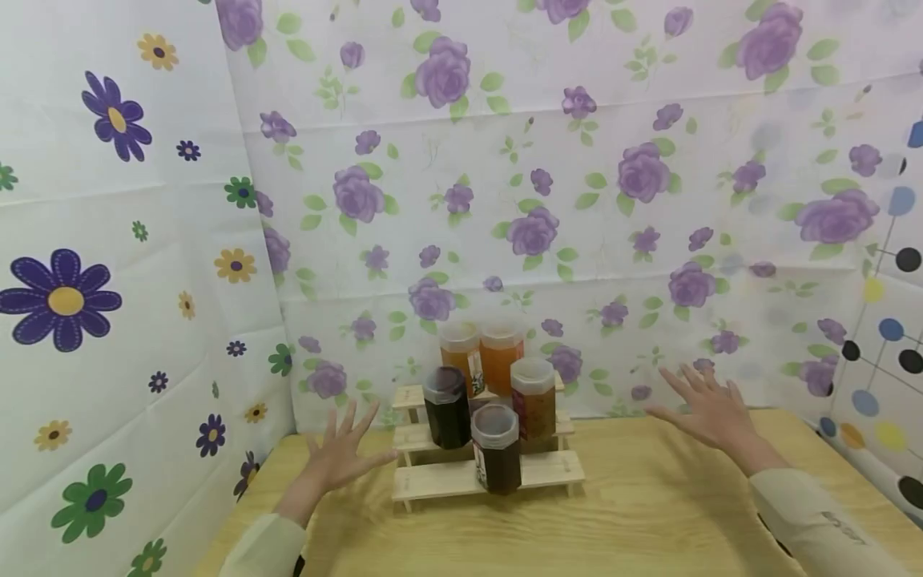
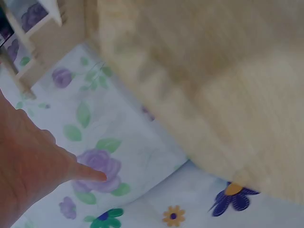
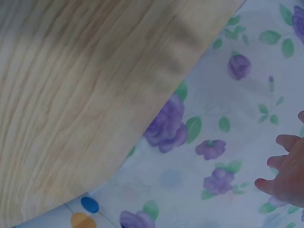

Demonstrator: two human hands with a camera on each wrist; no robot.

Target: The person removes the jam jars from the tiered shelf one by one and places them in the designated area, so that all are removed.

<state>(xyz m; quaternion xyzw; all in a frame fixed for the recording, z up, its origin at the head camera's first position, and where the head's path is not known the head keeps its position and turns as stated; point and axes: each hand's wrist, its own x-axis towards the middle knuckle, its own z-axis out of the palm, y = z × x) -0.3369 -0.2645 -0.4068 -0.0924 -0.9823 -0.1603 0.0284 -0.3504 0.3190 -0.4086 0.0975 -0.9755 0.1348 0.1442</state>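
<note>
My left hand [image 1: 337,457] hovers with fingers spread, just left of a three-step wooden rack [image 1: 425,481]. On the far right my right hand [image 1: 710,413] is raised over the table, fingers apart, holding nothing. Several clear-lidded jars stand on the rack. Two orange jars, one on the left [image 1: 457,353] and one on the right [image 1: 502,353], occupy the top step. The middle step bears a black jar [image 1: 447,413] and a reddish-brown jar [image 1: 535,405]. At the front is a dark brown jar [image 1: 497,457]. The left wrist view shows the rack's side [image 2: 52,38] near that hand.
Beneath everything lies a light wooden table [image 1: 490,537] with rounded corners. A cloth with purple roses [image 1: 534,232] hangs right behind it. To the left hangs a flower-printed cloth [image 1: 180,385], to the right a dotted one [image 1: 887,393].
</note>
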